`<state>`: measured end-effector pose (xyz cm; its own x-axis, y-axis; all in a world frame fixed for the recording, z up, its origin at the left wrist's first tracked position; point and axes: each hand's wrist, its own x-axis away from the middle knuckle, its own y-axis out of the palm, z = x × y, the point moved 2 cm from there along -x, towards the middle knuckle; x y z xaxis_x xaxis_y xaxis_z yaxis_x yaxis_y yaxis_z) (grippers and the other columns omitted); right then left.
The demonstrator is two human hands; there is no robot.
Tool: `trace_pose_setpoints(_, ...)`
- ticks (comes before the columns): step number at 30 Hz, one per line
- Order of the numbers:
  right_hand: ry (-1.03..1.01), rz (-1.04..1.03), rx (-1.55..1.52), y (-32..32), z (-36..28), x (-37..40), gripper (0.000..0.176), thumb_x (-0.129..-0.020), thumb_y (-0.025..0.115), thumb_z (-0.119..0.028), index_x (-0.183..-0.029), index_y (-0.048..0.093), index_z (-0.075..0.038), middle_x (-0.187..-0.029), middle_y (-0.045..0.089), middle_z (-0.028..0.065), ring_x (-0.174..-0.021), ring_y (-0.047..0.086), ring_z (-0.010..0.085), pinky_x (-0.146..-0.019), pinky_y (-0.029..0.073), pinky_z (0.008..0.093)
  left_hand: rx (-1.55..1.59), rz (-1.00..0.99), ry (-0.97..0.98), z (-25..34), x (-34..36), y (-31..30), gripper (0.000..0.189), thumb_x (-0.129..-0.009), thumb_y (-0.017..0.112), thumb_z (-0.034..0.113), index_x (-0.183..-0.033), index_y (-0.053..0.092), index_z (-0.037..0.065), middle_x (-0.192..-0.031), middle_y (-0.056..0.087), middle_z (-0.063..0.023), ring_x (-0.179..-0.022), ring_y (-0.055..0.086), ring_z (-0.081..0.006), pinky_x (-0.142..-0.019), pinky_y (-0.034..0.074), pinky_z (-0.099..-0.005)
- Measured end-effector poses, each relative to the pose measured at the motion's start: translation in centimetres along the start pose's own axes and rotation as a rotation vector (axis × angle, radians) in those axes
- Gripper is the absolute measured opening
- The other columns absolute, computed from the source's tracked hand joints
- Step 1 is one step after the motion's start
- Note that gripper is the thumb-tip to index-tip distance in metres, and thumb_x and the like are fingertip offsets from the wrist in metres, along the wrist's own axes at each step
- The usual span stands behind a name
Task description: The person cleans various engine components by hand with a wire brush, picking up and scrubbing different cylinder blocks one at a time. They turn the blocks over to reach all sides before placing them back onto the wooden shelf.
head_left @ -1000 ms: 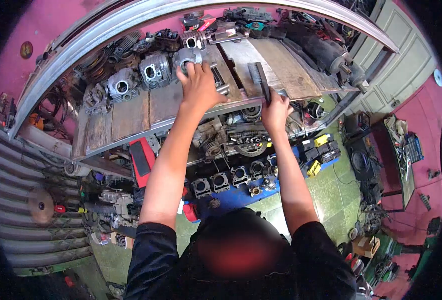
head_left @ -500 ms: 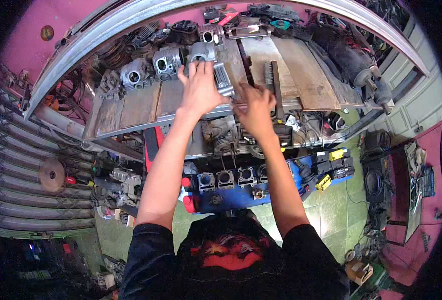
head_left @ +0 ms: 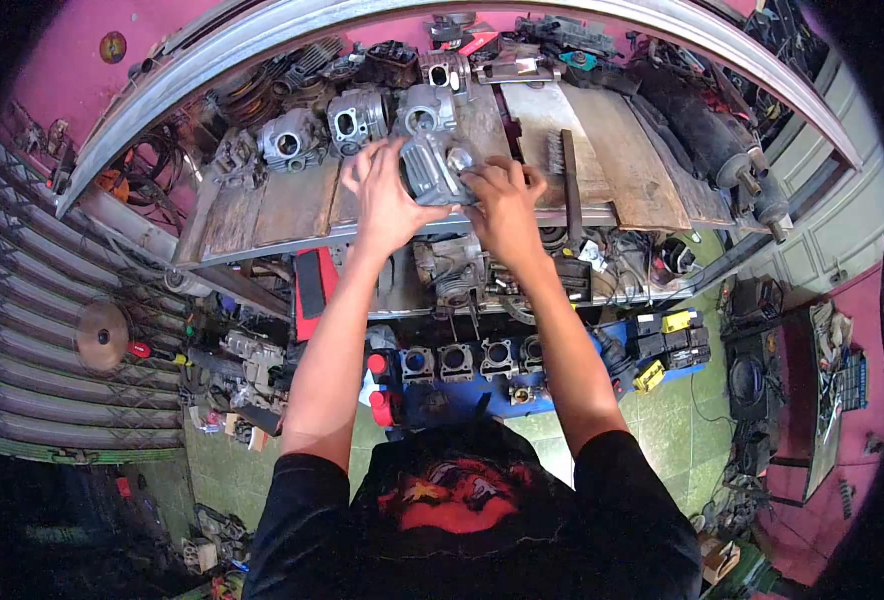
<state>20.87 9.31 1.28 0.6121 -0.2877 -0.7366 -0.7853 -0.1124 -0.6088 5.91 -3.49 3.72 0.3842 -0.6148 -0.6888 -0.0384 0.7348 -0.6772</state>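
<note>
Over the front of the wooden shelf [head_left: 292, 215], a grey metal cylinder head [head_left: 430, 170] with a ribbed face is held between both hands. My left hand [head_left: 384, 195] grips its left side, the thumb along the lower edge. On the opposite side, the curled fingers of my right hand [head_left: 507, 205] press against it. More cylinder heads sit just behind, among them one with a round port [head_left: 424, 112] and one with an oval port [head_left: 350, 120]. A long-handled wire brush [head_left: 570, 185] lies to the right of my right hand.
Below the shelf, a blue bench [head_left: 452, 402] carries several engine cylinders [head_left: 456, 360], red bottles [head_left: 380, 405] and yellow-black boxes [head_left: 650, 376]. A metal frame bar [head_left: 232, 48] arches across the shelf. A dark cylindrical muffler [head_left: 697, 120] lies at the shelf's right.
The cylinder head has turned so its ribbed face shows more fully. My right hand has closed in against its right side. The whole view has shifted slightly.
</note>
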Motion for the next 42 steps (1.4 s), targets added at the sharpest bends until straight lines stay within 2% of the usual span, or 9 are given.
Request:
trace_pose_setpoints(9, -0.186, -0.254, 0.497, -2.5, 1.3, -2.2, 0.040, -0.086, 0.070, -0.015, -0.125, 0.072, -0.008, -0.127, 0.068, 0.0052, -0.139, 0.051, 0.0286, -0.118, 0.027, 0.0654, 0.249, 0.065, -0.209, -1.1, 1.6, 8.1, 0.128, -0.051, 0.104, 0.051, -0.150, 0.041, -0.002, -0.141, 0.055, -0.0230, -0.141, 0.040, -0.0398, -0.114, 0.026, -0.0593)
trace_pose_setpoints(12, -0.270, -0.172, 0.516, -2.5, 2.3, -2.0, 0.027, -0.091, 0.062, -0.010, -0.114, 0.075, -0.007, -0.117, 0.069, 0.0062, -0.132, 0.054, 0.0276, -0.117, 0.031, 0.0653, 0.293, 0.054, -0.245, -0.5, 1.7, 9.5, 0.126, -0.053, 0.104, 0.050, -0.150, 0.042, 0.000, -0.139, 0.057, -0.0224, -0.140, 0.041, -0.0400, -0.114, 0.026, -0.0596)
trace_pose_setpoints(17, -0.187, -0.202, 0.467, -2.4, 3.1, -1.7, 0.036, -0.090, 0.069, -0.016, -0.125, 0.073, -0.009, -0.126, 0.069, 0.0050, -0.136, 0.053, 0.0283, -0.118, 0.031, 0.0655, 0.385, -0.021, -0.297, -1.1, 1.1, 9.0, 0.110, -0.059, 0.103, 0.040, -0.146, 0.048, 0.002, -0.139, 0.061, -0.0186, -0.134, 0.044, -0.0408, -0.113, 0.034, -0.0553)
trace_pose_setpoints(22, 0.309, -0.140, 0.574, -5.1, 5.9, 0.5, 0.072, -0.082, 0.086, -0.034, -0.144, 0.061, -0.009, -0.142, 0.065, 0.0085, -0.140, 0.051, 0.0337, -0.117, 0.030, 0.0676, 0.360, -0.094, -0.362, -1.7, 1.2, 9.3, 0.108, -0.060, 0.103, 0.044, -0.145, 0.051, 0.003, -0.142, 0.059, -0.0184, -0.137, 0.044, -0.0422, -0.115, 0.033, -0.0564)
trace_pose_setpoints(26, 0.573, -0.309, 0.624, -5.1, 8.1, 4.0, 0.081, -0.082, 0.087, -0.033, -0.151, 0.054, -0.007, -0.147, 0.062, 0.0122, -0.141, 0.049, 0.0392, -0.117, 0.029, 0.0686, 0.534, -0.107, -0.251, -1.8, 1.0, 9.1, 0.117, -0.059, 0.102, 0.048, -0.151, 0.045, 0.004, -0.145, 0.058, -0.0190, -0.140, 0.043, -0.0430, -0.117, 0.029, -0.0615)
trace_pose_setpoints(30, 0.684, -0.292, 0.492, -4.2, 9.8, 5.9, 0.075, -0.084, 0.081, -0.018, -0.153, 0.052, -0.005, -0.146, 0.063, 0.0158, -0.139, 0.050, 0.0428, -0.117, 0.029, 0.0681, 0.414, -0.116, -0.324, -1.3, 1.1, 9.2, 0.122, -0.057, 0.102, 0.049, -0.153, 0.041, 0.004, -0.147, 0.057, -0.0201, -0.138, 0.044, -0.0441, -0.116, 0.030, -0.0617)
trace_pose_setpoints(34, 0.640, -0.060, 0.300, -5.1, 8.2, 5.7, 0.062, -0.086, 0.067, 0.001, -0.147, 0.062, -0.009, -0.126, 0.072, 0.0200, -0.134, 0.056, 0.0404, -0.115, 0.037, 0.0577, 0.468, -0.083, -0.282, -1.4, 1.2, 8.8, 0.121, -0.057, 0.102, 0.048, -0.152, 0.042, 0.004, -0.144, 0.059, -0.0219, -0.138, 0.044, -0.0450, -0.115, 0.034, -0.0603)
trace_pose_setpoints(37, 0.556, 0.088, 0.038, -6.7, 5.5, 5.0, 0.068, -0.078, 0.060, 0.015, -0.144, 0.063, -0.002, -0.142, 0.066, 0.0194, -0.136, 0.055, 0.0427, -0.117, 0.041, 0.0475, 0.496, -0.094, -0.288, -1.4, 1.2, 8.7, 0.120, -0.057, 0.102, 0.049, -0.151, 0.043, 0.004, -0.141, 0.061, -0.0227, -0.137, 0.045, -0.0453, -0.115, 0.034, -0.0600)
trace_pose_setpoints(42, 0.236, -0.062, 0.142, -10.7, -3.4, 1.6, 0.086, -0.067, 0.057, 0.020, -0.149, 0.060, -0.006, -0.152, 0.062, 0.0157, -0.142, 0.052, 0.0390, -0.119, 0.038, 0.0510, 0.471, -0.126, -0.328, -1.1, 1.1, 8.4, 0.121, -0.056, 0.103, 0.050, -0.150, 0.043, 0.003, -0.141, 0.061, -0.0227, -0.137, 0.045, -0.0456, -0.115, 0.033, -0.0584)
